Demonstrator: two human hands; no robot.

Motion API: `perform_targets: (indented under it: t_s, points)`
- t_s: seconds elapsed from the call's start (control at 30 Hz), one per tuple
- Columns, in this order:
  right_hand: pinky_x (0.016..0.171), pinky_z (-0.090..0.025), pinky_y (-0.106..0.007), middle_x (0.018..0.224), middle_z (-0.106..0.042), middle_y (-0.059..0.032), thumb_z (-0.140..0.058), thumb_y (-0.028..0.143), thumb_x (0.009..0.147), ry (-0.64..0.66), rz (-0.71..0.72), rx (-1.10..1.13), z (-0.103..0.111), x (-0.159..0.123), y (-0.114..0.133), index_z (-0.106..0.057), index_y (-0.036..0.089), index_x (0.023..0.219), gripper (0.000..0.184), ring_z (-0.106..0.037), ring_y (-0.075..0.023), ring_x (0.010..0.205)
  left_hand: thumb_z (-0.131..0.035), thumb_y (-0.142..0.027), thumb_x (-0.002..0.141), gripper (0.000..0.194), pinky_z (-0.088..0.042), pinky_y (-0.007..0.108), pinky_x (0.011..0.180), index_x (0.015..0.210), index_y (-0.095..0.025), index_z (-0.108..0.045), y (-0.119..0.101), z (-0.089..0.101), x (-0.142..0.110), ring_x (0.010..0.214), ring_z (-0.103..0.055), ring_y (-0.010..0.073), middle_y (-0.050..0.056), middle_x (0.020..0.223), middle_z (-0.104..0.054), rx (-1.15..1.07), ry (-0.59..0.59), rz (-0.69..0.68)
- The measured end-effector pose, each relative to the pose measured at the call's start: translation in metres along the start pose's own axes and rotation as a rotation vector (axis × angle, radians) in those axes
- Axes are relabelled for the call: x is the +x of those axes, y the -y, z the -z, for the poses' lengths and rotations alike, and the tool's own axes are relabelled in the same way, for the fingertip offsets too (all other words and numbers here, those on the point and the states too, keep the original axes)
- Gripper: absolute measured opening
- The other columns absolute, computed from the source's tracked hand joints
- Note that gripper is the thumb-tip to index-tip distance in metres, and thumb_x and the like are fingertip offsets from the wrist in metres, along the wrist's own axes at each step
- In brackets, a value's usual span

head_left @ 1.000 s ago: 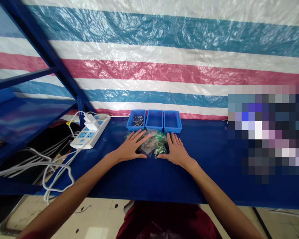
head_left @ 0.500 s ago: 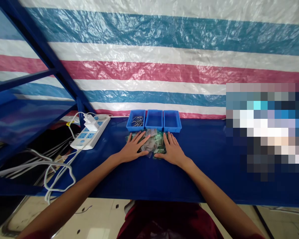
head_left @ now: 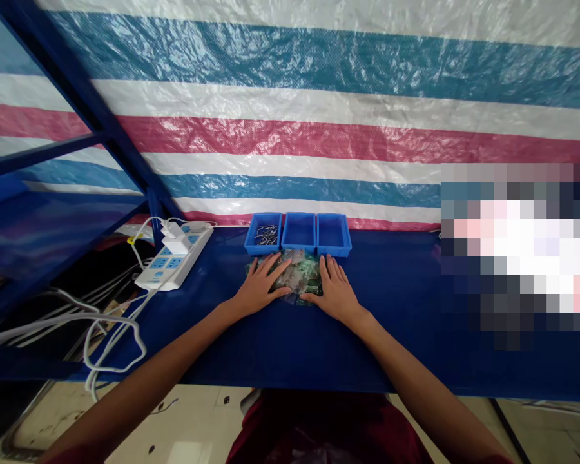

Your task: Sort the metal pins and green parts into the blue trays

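Observation:
A flat pile of small clear and green plastic packets [head_left: 297, 274] lies on the blue tabletop. My left hand [head_left: 261, 285] rests on the pile's left side, fingers spread. On the right side, my right hand [head_left: 337, 290] lies with its thumb stretched toward the pile and its fingers pointing forward. Neither hand grips anything. Just behind the pile stand three blue trays in a row. Small metal pieces lie in the left tray [head_left: 248, 243]; the middle tray [head_left: 299, 250] and the right tray [head_left: 334, 252] show bare bottoms.
A white power strip [head_left: 167, 278] with a white plug [head_left: 175, 238] sits at the left, its cables [head_left: 113, 368] looping over the table edge. Blue metal frame bars [head_left: 120, 151] rise there. A striped plastic sheet [head_left: 290, 138] hangs behind. The area at the right is pixelated.
The packets under my hands have shifted slightly, and their front edge sits a bit farther back. Both hands stay in nearly the same place.

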State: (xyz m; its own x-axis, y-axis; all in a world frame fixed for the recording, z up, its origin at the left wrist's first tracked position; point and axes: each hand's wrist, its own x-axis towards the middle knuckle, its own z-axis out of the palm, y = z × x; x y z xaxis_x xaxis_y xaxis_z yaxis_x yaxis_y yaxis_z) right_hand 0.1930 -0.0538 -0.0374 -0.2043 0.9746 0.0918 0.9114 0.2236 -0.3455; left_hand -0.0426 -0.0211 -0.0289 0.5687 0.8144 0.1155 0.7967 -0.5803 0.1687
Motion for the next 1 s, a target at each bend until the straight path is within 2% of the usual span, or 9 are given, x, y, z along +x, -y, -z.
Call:
perform_targets:
  t_s: [0.23, 0.63, 1.0]
  points:
    - [0.116, -0.018, -0.049, 0.158, -0.009, -0.0219, -0.04, 0.079, 0.079, 0.021, -0.036, -0.01, 0.004, -0.007, 0.001, -0.014, 0.004, 0.152, 0.109, -0.009, -0.0337, 0.147, -0.034, -0.069, 0.089, 0.073, -0.013, 0.054, 0.116, 0.151, -0.029, -0.027, 0.0, 0.003, -0.007, 0.144, -0.024, 0.0318, 0.01, 0.157, -0.026, 0.071, -0.077, -0.042]
    - [0.116, -0.022, -0.048, 0.154, -0.023, -0.0246, -0.031, 0.077, 0.084, -0.062, 0.023, -0.077, -0.006, 0.003, -0.001, -0.027, 0.0, 0.148, 0.1, -0.02, -0.0334, 0.144, -0.042, -0.071, 0.085, 0.079, -0.012, 0.053, 0.117, 0.15, -0.028, -0.03, 0.001, 0.004, -0.005, 0.143, -0.024, 0.033, 0.011, 0.156, -0.027, 0.11, -0.093, -0.088]
    - [0.113, -0.026, -0.05, 0.15, -0.032, -0.0267, -0.033, 0.074, 0.086, -0.125, 0.032, -0.109, -0.005, 0.005, 0.003, -0.032, 0.0, 0.146, 0.095, -0.029, -0.0367, 0.141, -0.044, -0.058, 0.091, 0.065, -0.016, 0.052, 0.117, 0.149, -0.029, -0.032, 0.0, 0.006, 0.0, 0.142, -0.027, 0.0321, 0.01, 0.154, -0.031, 0.08, -0.107, -0.072]
